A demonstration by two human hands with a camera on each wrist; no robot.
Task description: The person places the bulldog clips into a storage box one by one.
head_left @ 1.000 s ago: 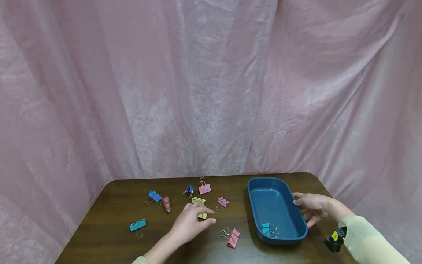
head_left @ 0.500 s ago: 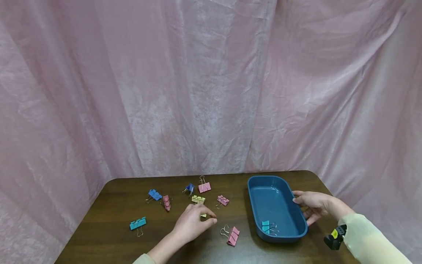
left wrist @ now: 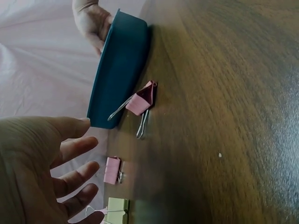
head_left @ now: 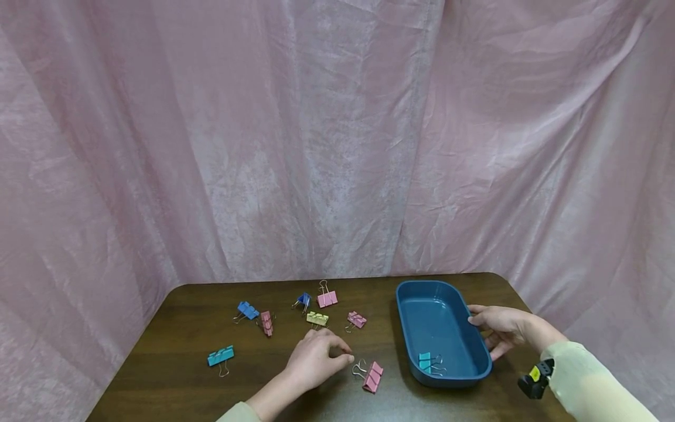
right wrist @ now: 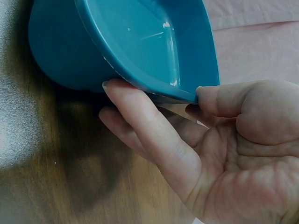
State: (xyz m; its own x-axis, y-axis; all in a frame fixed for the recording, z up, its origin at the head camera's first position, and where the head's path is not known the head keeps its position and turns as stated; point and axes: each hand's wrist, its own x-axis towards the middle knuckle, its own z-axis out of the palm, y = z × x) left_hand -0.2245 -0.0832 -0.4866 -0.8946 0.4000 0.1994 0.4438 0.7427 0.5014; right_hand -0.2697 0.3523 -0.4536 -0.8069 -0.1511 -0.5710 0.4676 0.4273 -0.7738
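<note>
My left hand (head_left: pixel 319 358) hovers low over the table with its fingers loosely bent, and nothing shows between them in the left wrist view. Nearest its fingertips lies a pink binder clip (head_left: pixel 372 377) with silver handles. A yellow binder clip (head_left: pixel 317 319) lies just beyond the knuckles. At the right, my right hand (head_left: pixel 503 331) holds the long side of a blue plastic tray (head_left: pixel 403 337). In the right wrist view the thumb is at the tray's rim (right wrist: pixel 154 86) and the fingers touch its outer wall. One teal binder clip (head_left: pixel 425 363) lies inside the tray.
More binder clips lie on the brown table (head_left: pixel 174 375): a teal one (head_left: pixel 220 356) at left, a blue one (head_left: pixel 248 310) beside a red-pink one (head_left: pixel 266 323), and a dark blue one (head_left: pixel 303 300) near two pink ones (head_left: pixel 327 299). A pink curtain (head_left: pixel 316 146) hangs behind.
My left hand has shifted slightly right, toward the near pink clip. A second yellow clip, partly seen by its fingers before, is now out of sight in the head view. The right hand stays.
</note>
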